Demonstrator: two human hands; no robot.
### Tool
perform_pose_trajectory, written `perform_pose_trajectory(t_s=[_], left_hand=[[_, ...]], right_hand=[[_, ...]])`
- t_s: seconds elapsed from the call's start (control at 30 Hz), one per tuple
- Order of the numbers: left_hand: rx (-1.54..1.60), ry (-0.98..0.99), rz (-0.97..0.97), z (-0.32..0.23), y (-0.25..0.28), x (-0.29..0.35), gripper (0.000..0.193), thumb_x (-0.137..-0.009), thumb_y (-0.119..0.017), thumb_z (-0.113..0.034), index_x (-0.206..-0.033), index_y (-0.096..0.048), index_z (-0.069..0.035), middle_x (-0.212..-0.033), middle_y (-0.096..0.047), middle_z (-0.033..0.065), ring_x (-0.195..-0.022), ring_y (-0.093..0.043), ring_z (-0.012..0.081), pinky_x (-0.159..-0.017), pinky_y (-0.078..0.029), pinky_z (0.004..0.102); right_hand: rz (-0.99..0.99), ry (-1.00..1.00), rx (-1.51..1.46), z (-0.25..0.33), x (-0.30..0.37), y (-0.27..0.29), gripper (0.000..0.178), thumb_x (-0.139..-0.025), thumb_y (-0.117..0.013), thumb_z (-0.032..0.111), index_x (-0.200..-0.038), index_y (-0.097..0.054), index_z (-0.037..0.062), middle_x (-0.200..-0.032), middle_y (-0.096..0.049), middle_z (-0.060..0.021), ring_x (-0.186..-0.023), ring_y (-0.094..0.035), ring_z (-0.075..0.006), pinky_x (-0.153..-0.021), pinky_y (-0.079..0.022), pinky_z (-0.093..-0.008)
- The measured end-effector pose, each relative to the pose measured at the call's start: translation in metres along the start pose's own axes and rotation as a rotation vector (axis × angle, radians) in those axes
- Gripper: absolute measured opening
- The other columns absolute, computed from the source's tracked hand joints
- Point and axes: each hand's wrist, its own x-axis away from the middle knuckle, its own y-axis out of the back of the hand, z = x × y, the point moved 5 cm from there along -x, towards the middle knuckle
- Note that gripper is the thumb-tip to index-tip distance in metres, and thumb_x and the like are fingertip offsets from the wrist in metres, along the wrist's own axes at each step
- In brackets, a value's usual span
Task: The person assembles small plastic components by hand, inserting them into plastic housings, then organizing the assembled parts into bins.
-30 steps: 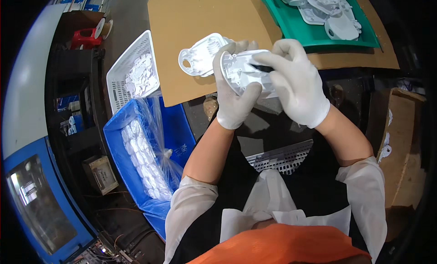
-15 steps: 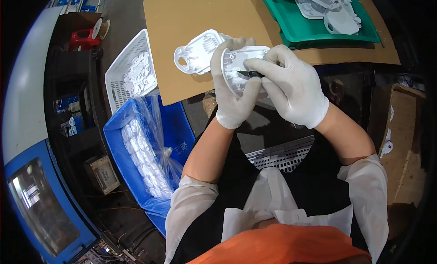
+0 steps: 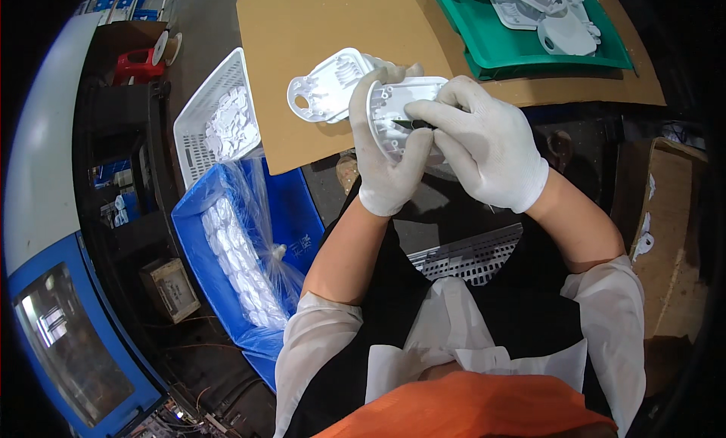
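A white moulded plastic housing (image 3: 386, 98), its ribbed inner side up, is gripped along its left edge by my gloved left hand (image 3: 386, 154). In my gloved right hand (image 3: 484, 139) a small dark-bladed knife (image 3: 411, 124) is pinched between thumb and fingers. The blade points left and lies over the inside of the housing; whether it touches the plastic I cannot tell. Just beyond my left hand, another white plastic housing (image 3: 321, 90) with a round hole at one end rests on the cardboard. My fingers partly hide both housings.
Brown cardboard (image 3: 295, 147) covers the work surface. A green tray (image 3: 514, 64) at the far right holds several white parts. To the left stand a white basket (image 3: 189, 139) of small white pieces and a blue crate (image 3: 198, 204) lined with clear plastic. A brown box (image 3: 669, 287) is at right.
Both hands stay almost in place around the housing. The knife tip has shifted only slightly inside it.
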Motion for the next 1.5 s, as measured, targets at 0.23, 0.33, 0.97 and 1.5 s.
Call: perform_pose_trajectory(t_s=[0.23, 0.33, 0.97, 1.5], left_hand=[[-0.074, -0.009, -0.029, -0.01, 0.0, -0.002, 0.071, -0.077, -0.053, 0.005, -0.14, -0.021, -0.002, -0.129, -0.038, 0.0223, -0.125, -0.044, 0.0375, -0.104, -0.038, 0.0485], [-0.104, -0.007, -0.033, -0.012, -0.001, -0.002, 0.07, -0.076, -0.053, 0.005, -0.139, -0.022, -0.001, -0.128, -0.039, 0.0229, -0.124, -0.045, 0.0374, -0.103, -0.039, 0.0481], [0.023, 0.041, -0.061, -0.01, -0.001, -0.008, 0.067, -0.074, -0.06, 0.008, -0.133, -0.029, 0.0, -0.125, -0.044, 0.0174, -0.121, -0.049, 0.0326, -0.1, -0.042, 0.0445], [-0.296, -0.189, 0.017, -0.006, -0.007, -0.006, 0.07, -0.064, -0.068, 0.004, -0.128, -0.041, -0.001, -0.12, -0.049, 0.0165, -0.109, -0.051, 0.0293, -0.095, -0.042, 0.0386]], right_hand=[[0.002, -0.034, -0.014, 0.004, 0.001, 0.002, 0.029, -0.081, -0.058, 0.007, -0.109, -0.064, 0.0087, -0.089, -0.055, -0.0111, -0.072, -0.061, -0.0289, -0.064, -0.05, -0.0343], [0.013, -0.058, -0.019, 0.002, 0.001, 0.002, 0.03, -0.08, -0.058, 0.006, -0.109, -0.064, 0.0087, -0.088, -0.056, -0.0112, -0.072, -0.061, -0.0288, -0.064, -0.051, -0.0347], [-0.034, -0.039, -0.121, -0.005, 0.002, 0.003, 0.024, -0.081, -0.056, 0.006, -0.103, -0.065, 0.0044, -0.086, -0.057, -0.0118, -0.073, -0.06, -0.0272, -0.065, -0.049, -0.0324], [-0.088, 0.024, -0.187, -0.009, 0.0, -0.001, 0.025, -0.063, -0.068, -0.003, -0.086, -0.064, 0.0058, -0.082, -0.059, -0.0094, -0.073, -0.06, -0.0279, -0.062, -0.048, -0.0325]])
